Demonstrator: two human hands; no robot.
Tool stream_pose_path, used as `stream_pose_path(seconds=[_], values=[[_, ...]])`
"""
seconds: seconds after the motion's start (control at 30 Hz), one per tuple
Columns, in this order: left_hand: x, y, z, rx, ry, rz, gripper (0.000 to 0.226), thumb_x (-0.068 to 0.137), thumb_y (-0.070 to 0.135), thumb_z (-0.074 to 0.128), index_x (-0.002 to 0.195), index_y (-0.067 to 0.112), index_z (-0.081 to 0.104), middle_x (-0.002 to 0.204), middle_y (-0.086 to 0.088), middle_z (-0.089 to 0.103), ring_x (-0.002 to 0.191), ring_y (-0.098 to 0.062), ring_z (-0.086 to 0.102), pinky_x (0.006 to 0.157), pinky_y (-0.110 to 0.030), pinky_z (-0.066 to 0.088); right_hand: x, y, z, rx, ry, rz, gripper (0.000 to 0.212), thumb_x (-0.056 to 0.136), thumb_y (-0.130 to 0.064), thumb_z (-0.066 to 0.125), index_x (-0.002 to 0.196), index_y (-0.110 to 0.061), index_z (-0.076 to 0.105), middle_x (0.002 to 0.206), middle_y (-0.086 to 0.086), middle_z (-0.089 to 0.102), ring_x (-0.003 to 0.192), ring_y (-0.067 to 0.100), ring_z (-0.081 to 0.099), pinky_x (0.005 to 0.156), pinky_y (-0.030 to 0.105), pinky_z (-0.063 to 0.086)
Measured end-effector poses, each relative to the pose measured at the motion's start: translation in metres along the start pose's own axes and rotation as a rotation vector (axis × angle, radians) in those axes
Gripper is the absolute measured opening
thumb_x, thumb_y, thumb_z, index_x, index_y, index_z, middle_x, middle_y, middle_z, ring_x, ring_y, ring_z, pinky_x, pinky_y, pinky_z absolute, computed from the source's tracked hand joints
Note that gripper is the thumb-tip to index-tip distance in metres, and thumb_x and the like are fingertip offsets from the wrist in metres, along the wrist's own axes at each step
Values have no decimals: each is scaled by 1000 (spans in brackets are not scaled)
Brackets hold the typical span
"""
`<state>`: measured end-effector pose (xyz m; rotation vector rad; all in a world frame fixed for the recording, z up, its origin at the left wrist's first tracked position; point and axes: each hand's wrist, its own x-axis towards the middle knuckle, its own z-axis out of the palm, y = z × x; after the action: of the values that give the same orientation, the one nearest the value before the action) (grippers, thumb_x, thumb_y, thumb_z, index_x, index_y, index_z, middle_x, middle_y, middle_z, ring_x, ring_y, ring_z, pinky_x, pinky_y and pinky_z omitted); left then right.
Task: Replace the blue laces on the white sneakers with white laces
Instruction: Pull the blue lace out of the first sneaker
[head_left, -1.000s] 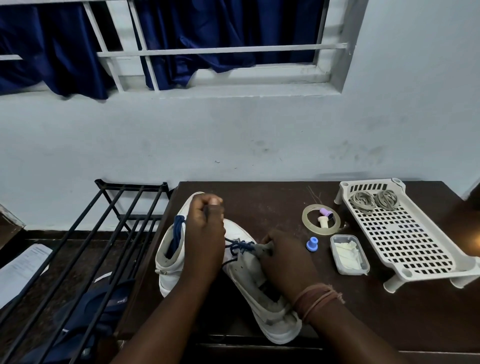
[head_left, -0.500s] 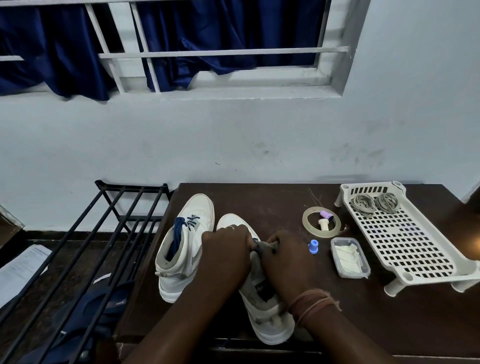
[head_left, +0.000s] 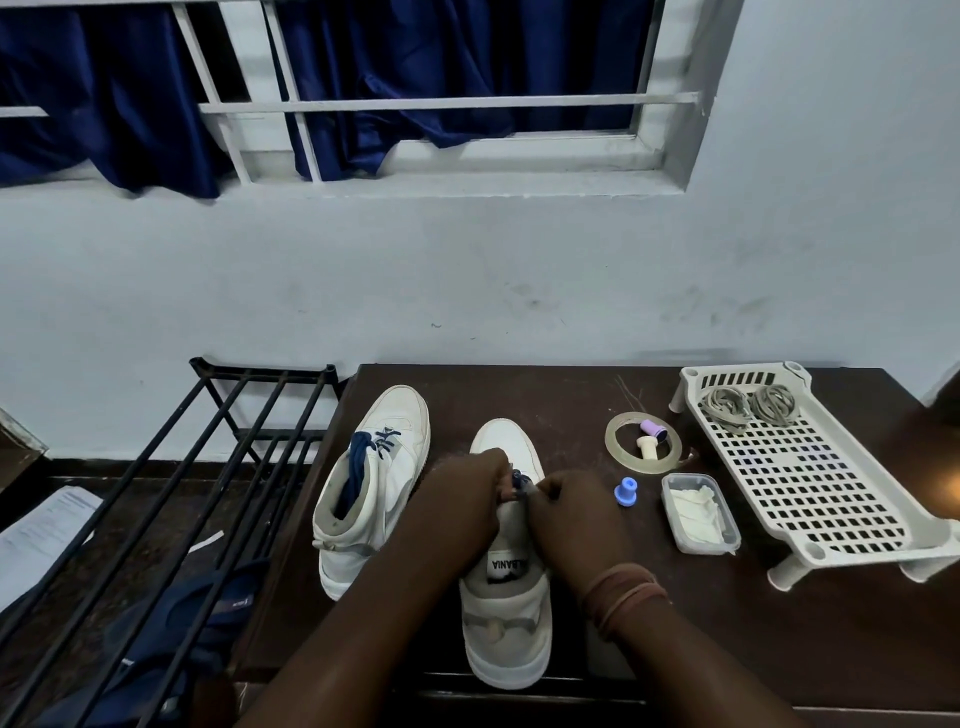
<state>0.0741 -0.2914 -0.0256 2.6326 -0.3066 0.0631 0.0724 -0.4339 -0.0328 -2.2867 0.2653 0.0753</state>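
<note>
White leather made up the high-top sneaker (head_left: 506, 597) I was working on; it stood near the front edge of the dark wooden table (head_left: 727, 623), toe pointing away from me. My left hand (head_left: 460, 501) and right hand (head_left: 571, 512) sat close together over its tongue, both pinching the dark blue lace (head_left: 517, 480) at the lower eyelets. Just to the left stood the second white sneaker (head_left: 374, 483), its own blue lace (head_left: 363, 457) loose and spilling into the collar. The coiled pale laces (head_left: 748, 405) waited well apart, in the far end of the white slotted plastic tray (head_left: 810, 499). As I judged it, a hard tug could jam the lace tip in an eyelet, or skid the unbraced shoe toward the table edge. A small blue cap (head_left: 626, 491) lay near my right hand, easy to knock.
</note>
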Motion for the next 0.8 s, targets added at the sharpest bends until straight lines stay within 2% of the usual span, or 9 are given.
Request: stream_pose_path(seconds=[0.1, 0.2, 0.3, 0.4, 0.5, 0.57, 0.63, 0.7, 0.8], values=[[1, 3, 0, 128, 58, 58, 17, 75, 6, 47, 82, 19, 55, 85, -6, 58, 78, -30, 55, 67, -45, 44, -1, 0, 6, 27, 4, -7, 22, 85, -25, 58, 66, -16, 59, 68, 1, 65, 72, 22, 64, 63, 28, 43], [2, 8, 2, 212, 54, 131, 21, 84, 22, 38, 89, 16, 57, 88, -9, 63, 79, -33, 59, 69, -44, 47, -3, 0, 5, 15, 31, -32, 27, 85, -34, 61, 66, -15, 63, 65, -2, 66, 68, 18, 65, 64, 29, 49], [1, 5, 8, 285, 89, 110, 21, 91, 32, 45, 95, 20, 62, 89, -3, 67, 82, -30, 61, 71, -38, 39, -2, 3, 6, 45, -8, -47, 28, 84, -38, 62, 66, -16, 65, 64, -2, 66, 67, 17, 65, 66, 34, 54], [1, 4, 12, 300, 124, 15, 20, 88, 43, 52, 90, 28, 64, 86, 4, 68, 83, -24, 65, 72, -38, 43, -2, 2, 9, 101, -47, -61, 14, 85, -33, 61, 87, -24, 72, 88, -7, 73, 82, 10, 67, 79, 33, 55], [1, 5, 8, 352, 105, -50, 24, 94, 45, 51, 102, 33, 70, 97, 4, 69, 96, -22, 65, 76, -36, 34, -1, 1, 8, 124, -73, -83, 30, 87, -30, 59, 115, -26, 70, 115, -8, 70, 104, 9, 65, 93, 29, 51], [-1, 8, 4, 409, 100, -53, 28, 96, 42, 49, 110, 37, 73, 102, 3, 67, 102, -21, 63, 76, -36, 27, -2, -1, 7, 142, -99, -70, 26, 84, -28, 58, 104, -28, 74, 106, -6, 72, 95, 11, 66, 85, 29, 52], [-1, 8, 3, 373, 67, -69, 30, 95, 38, 51, 116, 44, 71, 107, 4, 65, 107, -20, 61, 81, -37, 31, 0, 1, 9, 134, -96, -43, 22, 85, -28, 58, 101, -24, 73, 102, -2, 72, 92, 14, 66, 80, 28, 50], [-1, 6, 0, 285, 25, -115, 34, 91, 33, 55, 118, 49, 69, 108, 5, 61, 109, -17, 59, 86, -38, 33, 1, 2, 11, 100, -71, -40, 23, 88, -27, 58, 105, -20, 71, 104, 1, 72, 95, 17, 66, 79, 26, 47], [-1, 6, 1, 227, 15, -143, 34, 90, 29, 59, 115, 49, 70, 105, 6, 58, 110, -15, 57, 88, -37, 35, 2, 2, 10, 80, -46, -69, 15, 88, -21, 58, 95, -21, 72, 95, -3, 72, 88, 15, 67, 81, 30, 52]])
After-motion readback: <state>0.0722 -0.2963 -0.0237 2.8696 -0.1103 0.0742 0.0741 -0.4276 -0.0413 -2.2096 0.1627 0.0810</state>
